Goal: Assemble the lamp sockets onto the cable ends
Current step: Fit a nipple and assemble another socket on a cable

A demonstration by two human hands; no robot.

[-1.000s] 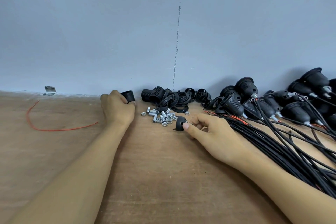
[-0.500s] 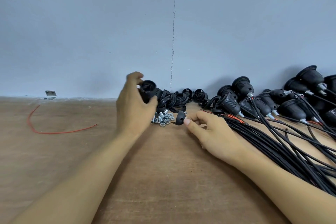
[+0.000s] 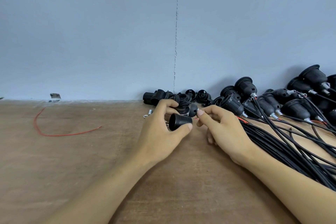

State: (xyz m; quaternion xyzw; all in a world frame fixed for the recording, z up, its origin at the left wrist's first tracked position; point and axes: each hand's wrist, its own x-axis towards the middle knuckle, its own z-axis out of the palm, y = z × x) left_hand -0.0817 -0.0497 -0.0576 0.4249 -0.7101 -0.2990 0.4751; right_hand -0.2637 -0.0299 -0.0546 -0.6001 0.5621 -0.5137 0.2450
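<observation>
My left hand (image 3: pixel 160 132) grips a black threaded socket shell (image 3: pixel 180 121) between thumb and fingers, its open end turned to the left. My right hand (image 3: pixel 223 129) pinches a small black socket cap (image 3: pixel 193 110) with a metal nipple at its tip, right beside the shell. The two parts are close together but apart. Behind my hands lies a pile of loose black socket parts (image 3: pixel 163 96) against the wall. A bundle of black cables (image 3: pixel 291 142) runs under my right forearm.
Several finished sockets on cables (image 3: pixel 294 109) are heaped at the right by the wall. Small metal nipples (image 3: pixel 148 113) lie partly hidden behind my left hand. A loose red wire (image 3: pixel 54 133) curves on the wooden table (image 3: pixel 72 169) at the left. A metal bracket (image 3: pixel 55 96) sits at the wall.
My left hand has drawn back from the parts pile toward me, carrying a socket shell. My right hand has lifted the cap up next to it.
</observation>
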